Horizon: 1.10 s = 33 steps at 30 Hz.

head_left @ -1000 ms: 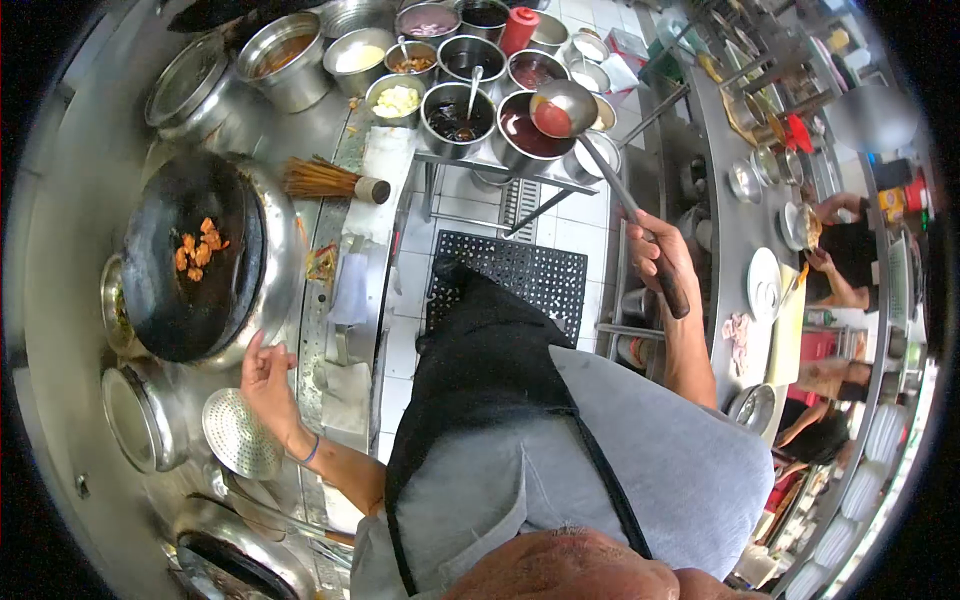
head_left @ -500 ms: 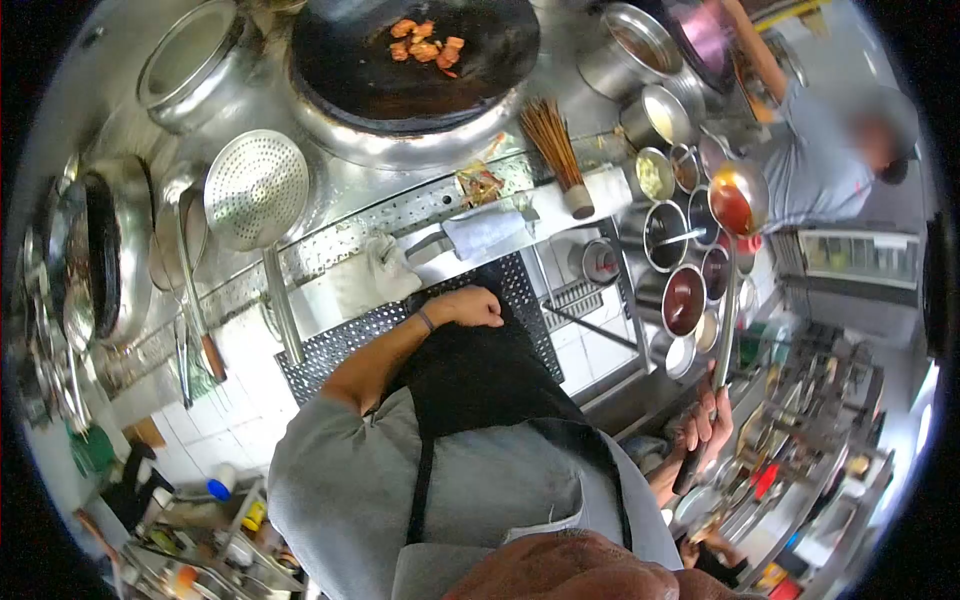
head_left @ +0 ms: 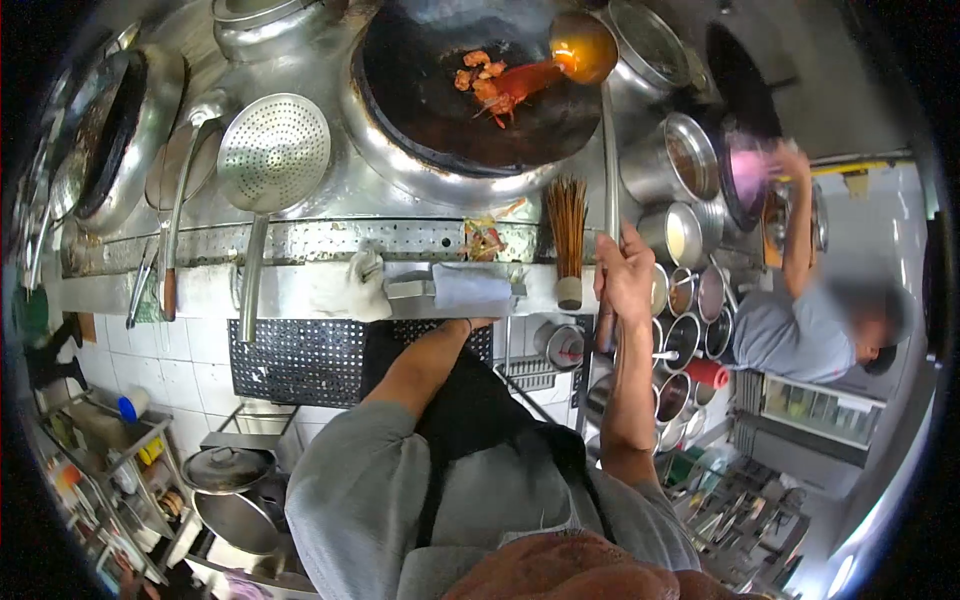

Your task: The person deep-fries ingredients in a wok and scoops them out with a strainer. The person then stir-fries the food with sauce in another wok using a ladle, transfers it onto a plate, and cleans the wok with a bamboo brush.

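My right hand (head_left: 627, 272) is wrapped round the handle of a long metal ladle (head_left: 612, 160). Its bowl is tilted over the black wok (head_left: 420, 120), and orange-red sauce (head_left: 530, 80) streams from it onto several browned pieces of food (head_left: 484, 70). My left hand (head_left: 482, 322) is at the counter's front edge, below a folded pale cloth (head_left: 470, 287); its fingers are mostly hidden. A bamboo wok brush (head_left: 568, 240) stands between the wok and the ledge, close to my right hand.
A perforated skimmer (head_left: 274, 152) and another ladle (head_left: 183, 200) lie left of the wok. Steel pots (head_left: 672, 160) and sauce containers (head_left: 683, 340) crowd the right side. A co-worker in a grey shirt (head_left: 790, 325) reaches toward another wok (head_left: 740, 90). A crumpled cloth (head_left: 365, 285) lies on the ledge.
My right hand has brought the ladle from above the sauce containers to the wok, and sauce now pours out. My left hand, a fist before, has moved to the counter edge. The view has turned.
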Available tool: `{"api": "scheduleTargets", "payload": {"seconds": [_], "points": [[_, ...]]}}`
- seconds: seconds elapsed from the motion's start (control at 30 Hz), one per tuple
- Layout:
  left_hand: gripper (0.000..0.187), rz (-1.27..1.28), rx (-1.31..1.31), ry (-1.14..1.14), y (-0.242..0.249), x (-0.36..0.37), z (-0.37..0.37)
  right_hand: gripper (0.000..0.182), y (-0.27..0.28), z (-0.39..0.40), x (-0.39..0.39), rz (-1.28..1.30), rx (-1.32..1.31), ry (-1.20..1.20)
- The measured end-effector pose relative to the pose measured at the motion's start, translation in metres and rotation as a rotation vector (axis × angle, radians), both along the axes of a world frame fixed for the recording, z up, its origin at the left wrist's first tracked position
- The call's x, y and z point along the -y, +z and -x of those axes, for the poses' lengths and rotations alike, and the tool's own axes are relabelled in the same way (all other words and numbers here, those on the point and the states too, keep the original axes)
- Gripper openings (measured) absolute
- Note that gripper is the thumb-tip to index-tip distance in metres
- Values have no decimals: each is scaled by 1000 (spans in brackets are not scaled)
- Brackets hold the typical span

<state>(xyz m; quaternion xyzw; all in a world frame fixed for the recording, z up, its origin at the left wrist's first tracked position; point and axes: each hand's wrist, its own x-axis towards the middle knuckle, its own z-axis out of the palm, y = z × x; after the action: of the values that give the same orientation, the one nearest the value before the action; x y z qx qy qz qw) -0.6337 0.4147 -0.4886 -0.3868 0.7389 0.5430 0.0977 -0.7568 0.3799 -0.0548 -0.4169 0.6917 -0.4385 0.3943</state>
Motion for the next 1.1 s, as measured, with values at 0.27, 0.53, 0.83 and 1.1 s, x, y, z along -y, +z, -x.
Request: {"api": "scheduleTargets", "payload": {"seconds": [0.27,0.53,0.83,1.1], "points": [[32,110,-35,238,-25,1,39,45,-35,38,-7,-2,-234,49],[43,227,-99,256,-23,-40,59,48,-81,84,-27,117,-518,260],[49,161,29,235,31,-79,-99,46,-23,138,-15,103,-813,550],[45,237,121,530,56,-117,-239,45,-85,63,88,125,-596,148]]}}
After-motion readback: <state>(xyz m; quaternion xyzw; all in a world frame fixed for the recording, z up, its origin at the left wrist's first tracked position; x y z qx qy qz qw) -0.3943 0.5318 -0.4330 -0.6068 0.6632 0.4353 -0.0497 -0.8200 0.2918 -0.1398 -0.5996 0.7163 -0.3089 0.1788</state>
